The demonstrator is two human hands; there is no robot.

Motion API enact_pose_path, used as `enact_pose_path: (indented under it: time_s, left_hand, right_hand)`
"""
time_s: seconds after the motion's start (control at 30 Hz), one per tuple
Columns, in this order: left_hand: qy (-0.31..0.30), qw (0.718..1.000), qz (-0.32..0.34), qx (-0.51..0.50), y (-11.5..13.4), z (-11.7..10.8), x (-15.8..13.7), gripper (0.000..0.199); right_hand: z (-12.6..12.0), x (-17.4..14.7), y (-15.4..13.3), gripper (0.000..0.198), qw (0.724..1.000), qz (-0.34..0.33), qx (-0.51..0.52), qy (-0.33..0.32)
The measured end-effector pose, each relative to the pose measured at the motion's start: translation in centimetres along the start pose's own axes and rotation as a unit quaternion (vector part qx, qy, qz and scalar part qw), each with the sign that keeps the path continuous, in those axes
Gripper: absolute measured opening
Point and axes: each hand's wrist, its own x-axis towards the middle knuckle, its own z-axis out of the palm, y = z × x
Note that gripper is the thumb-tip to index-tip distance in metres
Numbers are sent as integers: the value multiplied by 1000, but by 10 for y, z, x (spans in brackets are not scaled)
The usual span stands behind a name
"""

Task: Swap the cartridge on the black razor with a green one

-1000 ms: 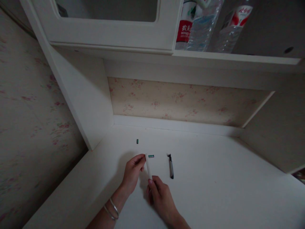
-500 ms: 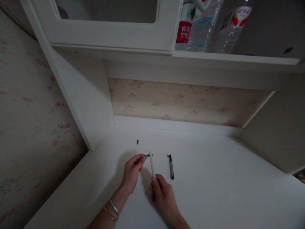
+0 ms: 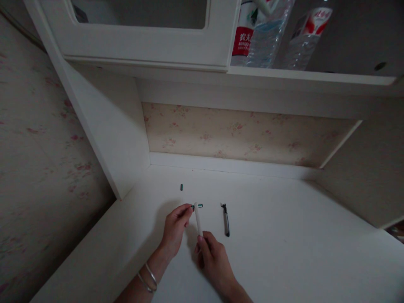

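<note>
right hand [image 3: 212, 257] pinches the white tube [image 3: 198, 219], long axis pointing away. left hand [image 3: 175, 227] fingertips close on the green piece [image 3: 198, 205] at its far end.

This is a home, most likely a bedroom or study corner with a built-in furniture unit. A cream-white table [image 3: 284, 235] sits in a recess, closed in at its left edge by a white side panel [image 3: 107, 130]. Above its far edge hang a white cabinet door [image 3: 142, 42] with a glazed panel and an open shelf [image 3: 309, 76]. Plastic water bottles [image 3: 268, 33] with red labels stand on that shelf. Pale wallpaper [image 3: 240, 134] printed with small pink flowers covers the back of the recess and the wall to the left, a domestic finish. The light is dim and soft.
</note>
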Motion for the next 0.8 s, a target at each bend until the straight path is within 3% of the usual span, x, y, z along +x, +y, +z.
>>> enact_pose_path:
  time_s: [0.07, 0.23, 0.4, 0.57, 0.73, 0.8]
  left_hand:
    - [-1, 1000, 3, 1, -1, -1, 1, 38]
    - [0, 1000, -6, -9, -2, -1, 1, 38]
    - [-3, 1000, -5, -6, -2, -1, 0, 38]
    - [-6, 1000, -7, -11, 0, 0, 0, 37]
    - [-5, 1000, -7, 5, 2, 0, -1, 39]
    - [0, 1000, -11, 3, 2, 0, -1, 40]
  right_hand:
    - [1, 1, 0, 36, 1000, -2, 3, -11]
    - [0, 3, -1, 38, 999, 2, 8, 35]
    - [1, 0, -1, 37, 1000, -6, 10, -17]
    - [0, 2, 0, 38, 999, -1, 4, 42]
    - [2, 0, -3, 37, 1000, 3, 13, -15]
    - [1, 0, -3, 37, 1000, -3, 4, 1]
